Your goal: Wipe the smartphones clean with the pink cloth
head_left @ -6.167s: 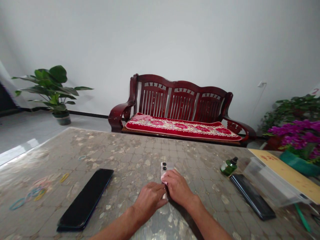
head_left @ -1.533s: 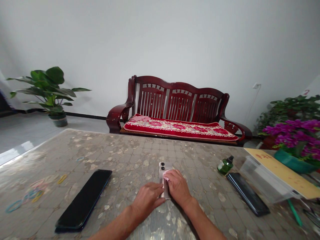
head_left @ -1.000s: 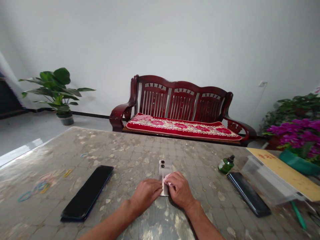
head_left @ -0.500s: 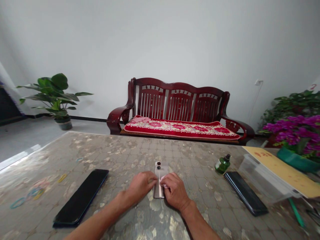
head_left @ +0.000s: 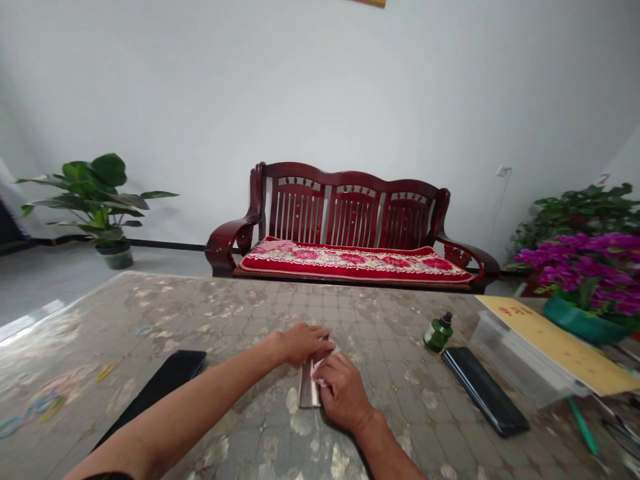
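A smartphone (head_left: 309, 395) lies back up on the patterned tablecloth, its silvery lower end showing. My left hand (head_left: 304, 343) reaches across the phone's upper end, fingers stretched over to the far edge and covering the cameras. Pinched in my right hand (head_left: 344, 393) is a small crumpled pink cloth (head_left: 317, 373), pressed against the phone's back near its right edge. Most of the cloth is hidden under my fingers. A second, black phone (head_left: 167, 380) lies to the left, partly covered by my left forearm.
On the right stand a green bottle (head_left: 439, 332), a black case (head_left: 484, 390) and a clear plastic box (head_left: 525, 363) with a yellow sheet (head_left: 555, 343) on it. Coloured rubber bands (head_left: 50, 403) lie at left. Beyond the table is a red wooden bench (head_left: 350, 200).
My left hand has gone from the phone's left edge up over its top end, hiding the cameras. The phone is turned slightly. My right hand stays on it with the cloth.
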Tool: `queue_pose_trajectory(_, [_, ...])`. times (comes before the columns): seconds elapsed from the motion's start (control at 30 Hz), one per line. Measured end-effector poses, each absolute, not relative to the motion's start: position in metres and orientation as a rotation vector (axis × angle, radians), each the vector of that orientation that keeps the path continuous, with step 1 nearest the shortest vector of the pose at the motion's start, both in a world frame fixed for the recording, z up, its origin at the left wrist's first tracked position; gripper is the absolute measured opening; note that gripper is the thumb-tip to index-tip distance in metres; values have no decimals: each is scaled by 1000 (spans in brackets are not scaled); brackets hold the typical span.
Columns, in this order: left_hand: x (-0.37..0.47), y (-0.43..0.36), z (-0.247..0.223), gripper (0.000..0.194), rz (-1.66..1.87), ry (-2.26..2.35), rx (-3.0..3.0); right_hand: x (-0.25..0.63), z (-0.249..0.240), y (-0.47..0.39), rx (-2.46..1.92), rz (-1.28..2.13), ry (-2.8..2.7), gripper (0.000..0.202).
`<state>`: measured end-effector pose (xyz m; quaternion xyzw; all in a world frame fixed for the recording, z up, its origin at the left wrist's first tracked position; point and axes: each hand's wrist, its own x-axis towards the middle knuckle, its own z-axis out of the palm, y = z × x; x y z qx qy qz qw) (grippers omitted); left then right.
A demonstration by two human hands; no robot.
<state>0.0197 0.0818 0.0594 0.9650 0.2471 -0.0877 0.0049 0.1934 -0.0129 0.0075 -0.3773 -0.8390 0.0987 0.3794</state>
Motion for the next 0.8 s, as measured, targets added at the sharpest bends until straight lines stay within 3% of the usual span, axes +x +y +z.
queue_pose_trajectory(0.17, [26,89,65,93,-373,856,2954,193,8,-13,-958,233,-2150,27])
queue_pose_trajectory(0.53, [-1,81,73,79,-198,1178,2724,194,7,-11,-1034,212,-2123,28])
queue_pose_trajectory(0.8, [-11,48,56,45,85,1476,2532,193,4,-11,-1109,142,-2083,27])
